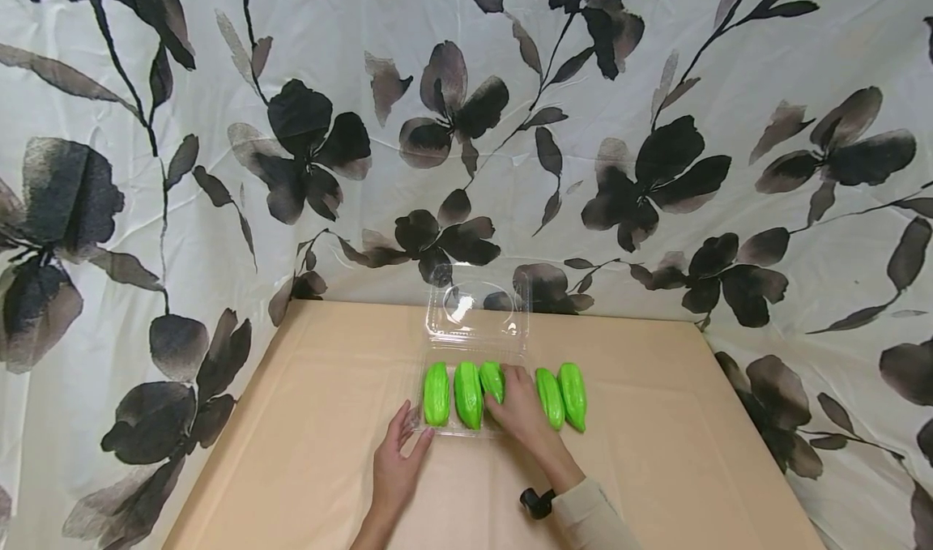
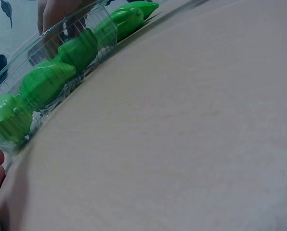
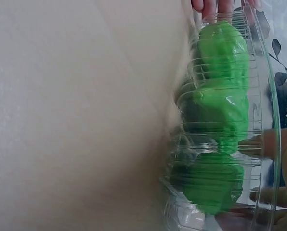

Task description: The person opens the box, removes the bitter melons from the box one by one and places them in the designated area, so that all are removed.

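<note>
A clear plastic clamshell container (image 1: 477, 432) stands on the table with its lid (image 1: 477, 311) raised at the back. Inside are bright green, ridged, gourd-like vegetables: one at the left (image 1: 436, 394), one in the middle (image 1: 468, 394) and a third (image 1: 492, 381) at the right. My right hand (image 1: 521, 404) reaches into the container and grips this third gourd between thumb and fingers. My left hand (image 1: 397, 461) is at the container's front left corner, its extended fingers and thumb against the outside. In the right wrist view, the container wall partly blurs the gripped gourd (image 3: 213, 183).
Two more green gourds, one (image 1: 550, 398) nearer and one (image 1: 573, 396) farther right, lie on the table just right of the container. A tan cover spreads over the table (image 1: 306, 420). A flower-printed white cloth (image 1: 554, 137) hangs behind and at the sides.
</note>
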